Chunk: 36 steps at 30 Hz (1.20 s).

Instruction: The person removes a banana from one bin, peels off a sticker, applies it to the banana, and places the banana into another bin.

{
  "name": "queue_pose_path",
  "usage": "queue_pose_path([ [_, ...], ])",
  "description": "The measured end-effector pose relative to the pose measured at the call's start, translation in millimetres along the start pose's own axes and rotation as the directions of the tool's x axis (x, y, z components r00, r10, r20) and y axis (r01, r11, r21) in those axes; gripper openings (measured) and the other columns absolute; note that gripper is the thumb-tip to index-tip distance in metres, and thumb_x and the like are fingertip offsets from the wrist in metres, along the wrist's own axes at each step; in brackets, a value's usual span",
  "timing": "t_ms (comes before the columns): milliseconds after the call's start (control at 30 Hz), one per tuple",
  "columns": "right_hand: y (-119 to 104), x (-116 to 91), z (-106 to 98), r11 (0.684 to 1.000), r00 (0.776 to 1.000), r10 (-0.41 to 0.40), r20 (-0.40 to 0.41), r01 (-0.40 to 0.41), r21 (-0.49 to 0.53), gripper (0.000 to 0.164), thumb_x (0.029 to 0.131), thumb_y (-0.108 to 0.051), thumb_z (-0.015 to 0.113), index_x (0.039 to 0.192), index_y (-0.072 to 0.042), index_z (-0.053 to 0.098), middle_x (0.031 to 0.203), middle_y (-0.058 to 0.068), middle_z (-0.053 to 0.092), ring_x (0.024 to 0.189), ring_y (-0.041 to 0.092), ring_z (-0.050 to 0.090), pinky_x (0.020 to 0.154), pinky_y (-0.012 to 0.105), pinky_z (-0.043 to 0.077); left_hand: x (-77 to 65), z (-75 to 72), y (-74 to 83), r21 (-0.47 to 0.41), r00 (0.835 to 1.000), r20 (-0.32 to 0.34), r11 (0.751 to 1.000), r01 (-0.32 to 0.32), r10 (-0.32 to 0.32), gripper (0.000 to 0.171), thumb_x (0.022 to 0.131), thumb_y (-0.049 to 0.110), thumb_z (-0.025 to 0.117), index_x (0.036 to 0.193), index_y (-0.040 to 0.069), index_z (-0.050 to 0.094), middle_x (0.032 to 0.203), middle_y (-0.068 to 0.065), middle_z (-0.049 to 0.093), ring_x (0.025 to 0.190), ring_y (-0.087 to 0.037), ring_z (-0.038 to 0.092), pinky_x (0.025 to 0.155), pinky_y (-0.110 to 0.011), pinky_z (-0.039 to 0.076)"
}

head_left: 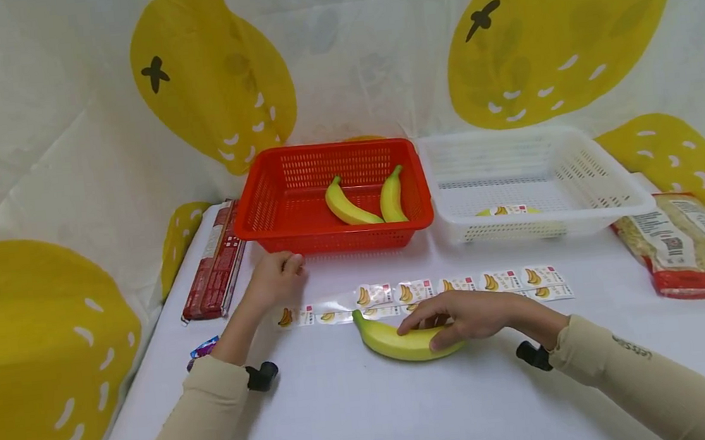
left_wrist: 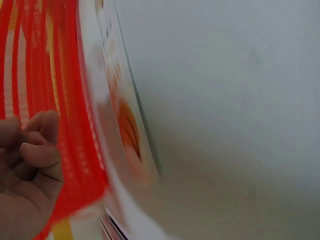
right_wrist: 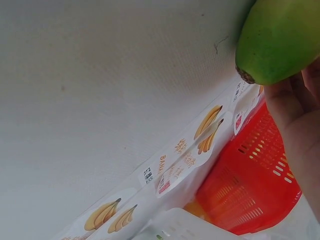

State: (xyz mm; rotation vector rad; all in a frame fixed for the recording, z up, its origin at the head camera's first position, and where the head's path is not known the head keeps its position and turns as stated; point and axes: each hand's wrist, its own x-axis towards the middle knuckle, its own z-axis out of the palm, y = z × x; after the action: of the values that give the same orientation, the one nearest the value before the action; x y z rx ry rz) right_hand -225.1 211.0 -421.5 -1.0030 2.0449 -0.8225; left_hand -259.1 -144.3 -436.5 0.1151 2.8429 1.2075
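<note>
On the white table lies a yellow banana (head_left: 389, 340) with a green stem end pointing left. My right hand (head_left: 470, 311) grips its right part from above, thumb on the near side and fingers on the far side. In the right wrist view the banana's green, dark-tipped end (right_wrist: 280, 40) shows at the fingers. My left hand (head_left: 275, 280) is in front of the red basket (head_left: 335, 241), its fingers loosely curled and nothing visible in them. Two rows of banana stickers (head_left: 499, 282) run across the table just behind the banana, partly covered by my right hand.
Two bananas (head_left: 392, 198) lie inside the red basket. A white basket (head_left: 634, 203) beside it holds a banana bearing a sticker (head_left: 509, 210). Red packets (head_left: 213, 262) lie at the left, a red-and-clear bag (head_left: 692, 240) at the right. Small purple wrappers (head_left: 204, 347) are near my left forearm.
</note>
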Motion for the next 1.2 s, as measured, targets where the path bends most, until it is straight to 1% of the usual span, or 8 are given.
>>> queue_pose_path([
  [100, 0.3, -0.6, -0.4, 1.000, 1.000, -0.009, 0.003, 0.009, 0.004, 0.042, 0.096, -0.016, 0.069, 0.137, -0.026, 0.064, 0.121, -0.006, 0.066, 0.103, 0.014, 0.060, 0.095, 0.028, 0.051, -1.6, 14.2, 17.9, 0.020, 0.992, 0.123, 1.000, -0.001, -0.002, 0.025, 0.103, 0.019, 0.060, 0.114, 0.003, 0.074, 0.100, -0.012, 0.072, 0.089, -0.023, 0.061, 0.081, -0.034, 0.055],
  [167, 0.2, -0.8, -0.5, 1.000, 1.000, -0.017, 0.005, 0.017, 0.008, 0.042, 0.097, -0.016, 0.068, 0.137, -0.025, 0.064, 0.122, -0.005, 0.066, 0.103, 0.014, 0.060, 0.095, 0.028, 0.051, -2.3, 22.6, 27.2, 0.040, 0.983, 0.183, 0.999, 0.005, -0.012, 0.021, 0.100, 0.020, 0.066, 0.113, 0.006, 0.076, 0.100, -0.009, 0.071, 0.089, -0.022, 0.060, 0.082, -0.035, 0.055],
  [267, 0.0, -0.4, -0.4, 1.000, 1.000, -0.023, 0.005, 0.023, 0.013, 0.042, 0.097, -0.017, 0.069, 0.138, -0.024, 0.064, 0.125, -0.005, 0.066, 0.104, 0.014, 0.060, 0.095, 0.028, 0.050, -2.0, 33.3, 35.1, 0.081, 0.970, 0.244, 0.997, -0.016, -0.004, 0.015, 0.095, 0.018, 0.072, 0.106, 0.010, 0.077, 0.097, -0.005, 0.071, 0.090, -0.020, 0.060, 0.085, -0.034, 0.055],
  [367, -0.1, -0.4, -0.5, 1.000, 1.000, -0.024, 0.004, 0.024, 0.019, 0.041, 0.097, -0.017, 0.068, 0.138, -0.023, 0.064, 0.128, -0.004, 0.066, 0.105, 0.014, 0.060, 0.096, 0.029, 0.051, -0.7, 41.8, 37.1, 0.118, 0.959, 0.284, 0.992, -0.051, 0.016, 0.009, 0.092, 0.015, 0.075, 0.099, 0.010, 0.075, 0.092, -0.004, 0.069, 0.087, -0.019, 0.059, 0.082, -0.033, 0.054],
  [467, -0.3, -0.8, -0.7, 1.000, 1.000, -0.022, 0.003, 0.022, 0.020, 0.041, 0.097, -0.017, 0.068, 0.138, -0.023, 0.064, 0.131, -0.004, 0.065, 0.107, 0.012, 0.060, 0.098, 0.031, 0.051, 0.9, 48.0, 36.4, 0.148, 0.954, 0.298, 0.986, -0.073, 0.026, 0.006, 0.089, 0.013, 0.077, 0.093, 0.010, 0.073, 0.087, -0.003, 0.067, 0.083, -0.019, 0.058, 0.077, -0.031, 0.052],
  [667, -0.8, -1.3, -0.8, 1.000, 1.000, -0.009, 0.002, 0.009, 0.025, 0.042, 0.097, -0.016, 0.069, 0.137, -0.025, 0.065, 0.129, -0.005, 0.066, 0.107, 0.013, 0.060, 0.099, 0.032, 0.051, 3.4, 54.3, 35.3, 0.187, 0.955, 0.297, 0.981, -0.046, -0.012, 0.007, 0.091, 0.015, 0.077, 0.089, 0.012, 0.071, 0.082, -0.003, 0.063, 0.079, -0.019, 0.057, 0.068, -0.028, 0.048],
  [967, 0.0, -1.0, -1.1, 0.999, 1.000, 0.007, 0.001, -0.007, 0.035, 0.042, 0.096, -0.016, 0.069, 0.136, -0.026, 0.065, 0.126, -0.007, 0.067, 0.107, 0.015, 0.061, 0.099, 0.030, 0.050, 5.2, 54.1, 36.8, 0.188, 0.956, 0.291, 0.982, -0.034, -0.023, 0.006, 0.092, 0.016, 0.076, 0.089, 0.013, 0.072, 0.083, -0.003, 0.064, 0.079, -0.019, 0.057, 0.068, -0.027, 0.048],
  [1200, 0.4, -0.3, -3.8, 0.998, 1.000, -0.005, -0.001, 0.005, 0.060, 0.040, 0.096, -0.018, 0.070, 0.135, -0.022, 0.067, 0.128, -0.004, 0.068, 0.109, 0.015, 0.063, 0.100, 0.031, 0.051, 4.5, 52.2, 39.1, 0.161, 0.959, 0.281, 0.987, -0.019, -0.028, 0.005, 0.092, 0.016, 0.076, 0.091, 0.012, 0.073, 0.084, -0.004, 0.065, 0.080, -0.020, 0.058, 0.069, -0.027, 0.050],
])
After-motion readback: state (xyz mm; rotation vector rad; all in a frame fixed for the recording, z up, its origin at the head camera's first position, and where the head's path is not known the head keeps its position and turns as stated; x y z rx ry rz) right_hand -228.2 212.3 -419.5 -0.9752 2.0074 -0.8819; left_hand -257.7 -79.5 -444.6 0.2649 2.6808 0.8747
